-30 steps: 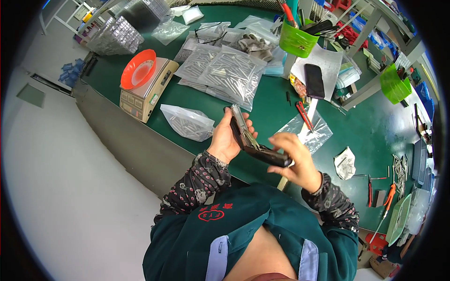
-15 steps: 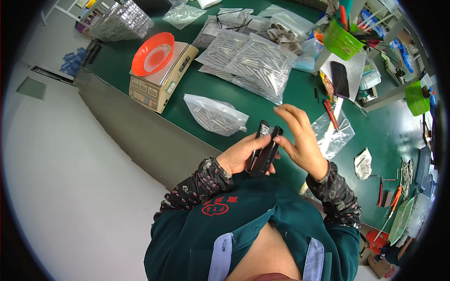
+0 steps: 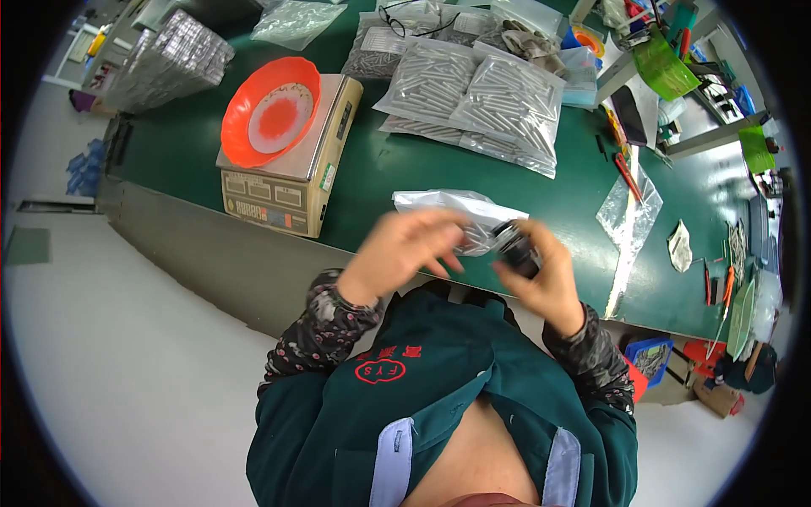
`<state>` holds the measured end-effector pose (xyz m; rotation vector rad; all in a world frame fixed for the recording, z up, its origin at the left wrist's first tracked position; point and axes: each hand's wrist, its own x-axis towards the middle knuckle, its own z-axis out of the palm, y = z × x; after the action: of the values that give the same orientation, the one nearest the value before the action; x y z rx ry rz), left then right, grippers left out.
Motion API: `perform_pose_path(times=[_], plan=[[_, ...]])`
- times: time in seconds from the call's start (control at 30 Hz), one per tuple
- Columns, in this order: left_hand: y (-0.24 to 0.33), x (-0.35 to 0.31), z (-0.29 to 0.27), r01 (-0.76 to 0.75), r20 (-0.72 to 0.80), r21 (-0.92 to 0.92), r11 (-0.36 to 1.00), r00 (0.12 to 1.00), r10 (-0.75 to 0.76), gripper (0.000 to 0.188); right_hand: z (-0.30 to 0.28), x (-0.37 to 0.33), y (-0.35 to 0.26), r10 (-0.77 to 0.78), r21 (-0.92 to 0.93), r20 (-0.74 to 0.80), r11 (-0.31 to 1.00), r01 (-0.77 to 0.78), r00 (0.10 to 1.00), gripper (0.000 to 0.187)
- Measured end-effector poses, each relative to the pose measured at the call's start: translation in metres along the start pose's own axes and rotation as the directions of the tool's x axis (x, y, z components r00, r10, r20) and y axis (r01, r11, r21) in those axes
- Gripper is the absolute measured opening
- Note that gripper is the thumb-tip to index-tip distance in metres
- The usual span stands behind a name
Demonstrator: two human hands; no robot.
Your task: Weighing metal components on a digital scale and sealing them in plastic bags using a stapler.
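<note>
My right hand grips a black stapler, its end pointing up and away from me at the table's near edge. Just behind it lies a small clear bag of metal pins, its pale upper edge stretching toward the right. Over the left part of that bag is my left hand, blurred by motion, fingers apart and holding nothing I can see. It hides some of the bag. Whether the stapler touches the bag, I cannot tell.
A scale carrying an orange bowl stands at the left. Large bags of metal pins lie at the back, with glasses on top. To the right are a red cutter, a flat plastic bag and a black phone.
The stapler has passed from my left hand into my right. My left hand has let go and moved left, to the small bag. The whole view has shifted.
</note>
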<state>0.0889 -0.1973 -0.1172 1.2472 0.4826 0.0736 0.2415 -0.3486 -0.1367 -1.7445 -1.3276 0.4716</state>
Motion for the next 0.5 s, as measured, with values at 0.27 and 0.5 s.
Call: perform_pose_path(times=[0.27,0.5], plan=[[-0.052,0.021,-0.073,-0.082,-0.313,0.649,0.757,0.877,0.363,0.022,0.043,0.064,-0.01,0.48,0.791,-0.149,0.582,-0.186,0.865,0.019],[-0.051,0.022,-0.066,-0.137,-0.293,0.742,0.656,0.813,0.502,0.018,0.111,0.104,-0.006,0.439,0.688,-0.326,0.718,-0.108,0.837,0.025]])
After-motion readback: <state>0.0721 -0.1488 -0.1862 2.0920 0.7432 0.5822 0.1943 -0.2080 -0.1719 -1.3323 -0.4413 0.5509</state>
